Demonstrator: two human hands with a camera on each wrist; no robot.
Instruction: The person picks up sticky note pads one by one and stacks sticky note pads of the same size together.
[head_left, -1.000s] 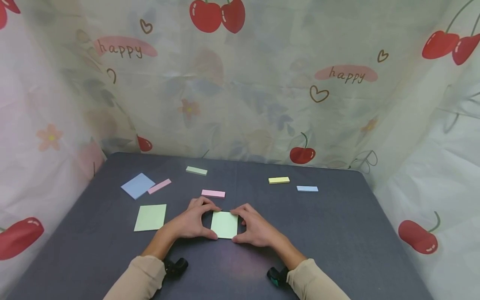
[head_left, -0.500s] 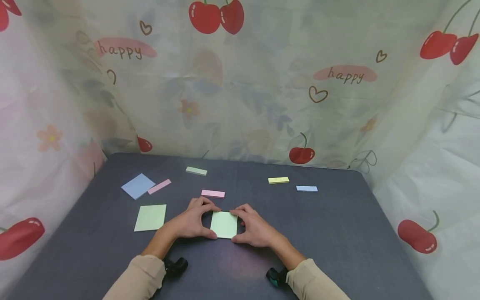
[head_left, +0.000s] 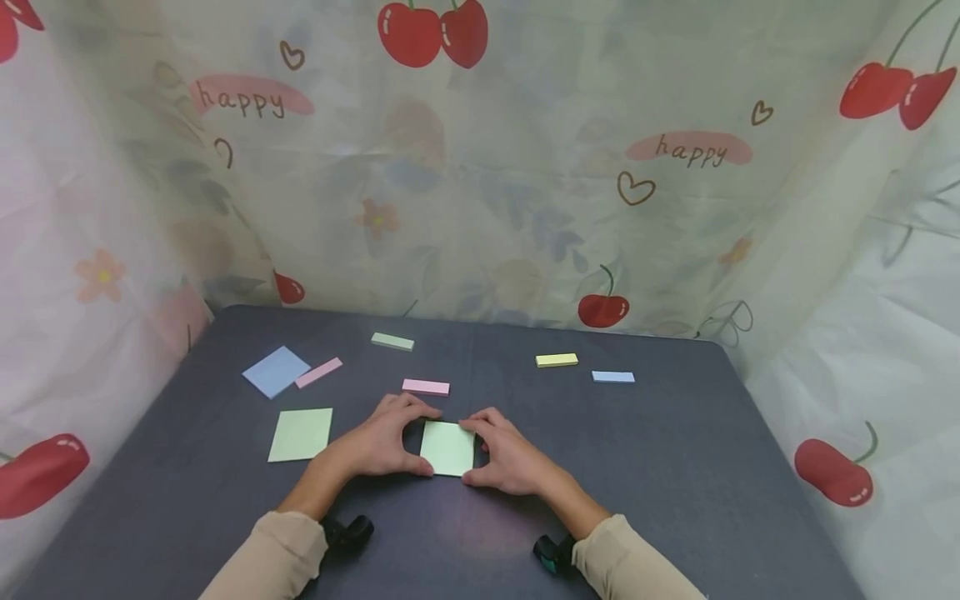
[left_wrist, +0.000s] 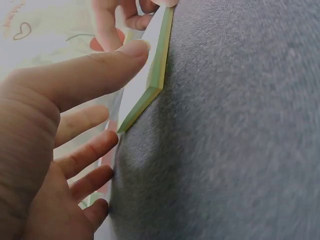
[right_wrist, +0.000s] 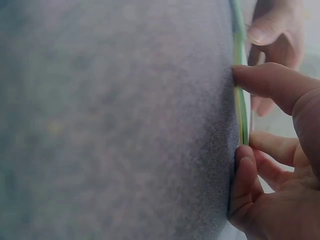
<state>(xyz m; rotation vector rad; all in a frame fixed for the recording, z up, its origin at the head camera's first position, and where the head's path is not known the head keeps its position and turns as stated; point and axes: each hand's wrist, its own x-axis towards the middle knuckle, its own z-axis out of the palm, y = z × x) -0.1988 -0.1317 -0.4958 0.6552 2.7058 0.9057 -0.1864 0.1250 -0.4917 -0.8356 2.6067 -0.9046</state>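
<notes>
Between my two hands, a pale green sticky note pad (head_left: 447, 448) lies at the middle of the dark table. Its edge in the left wrist view shows a green layer (left_wrist: 158, 62) over a yellow layer (left_wrist: 164, 60). My left hand (head_left: 378, 442) is at the left side, thumb tip by the near corner and index finger just beyond the far edge. Its other fingers are spread loosely in the left wrist view. From the right, my right hand (head_left: 512, 454) holds the stack, thumb at the near corner and fingers at the far corner.
Left of the hands lie a green square note pad (head_left: 301, 435), a blue square (head_left: 275, 372) and a pink strip (head_left: 318, 372). Farther back are another pink strip (head_left: 426, 387), a green strip (head_left: 392, 342), a yellow strip (head_left: 557, 361) and a blue strip (head_left: 613, 377). A printed curtain (head_left: 480, 208) surrounds the table.
My left hand has loosened and drawn slightly left, its fingers lifting off the pad's far edge. The pad has turned very slightly; the right hand stays in place.
</notes>
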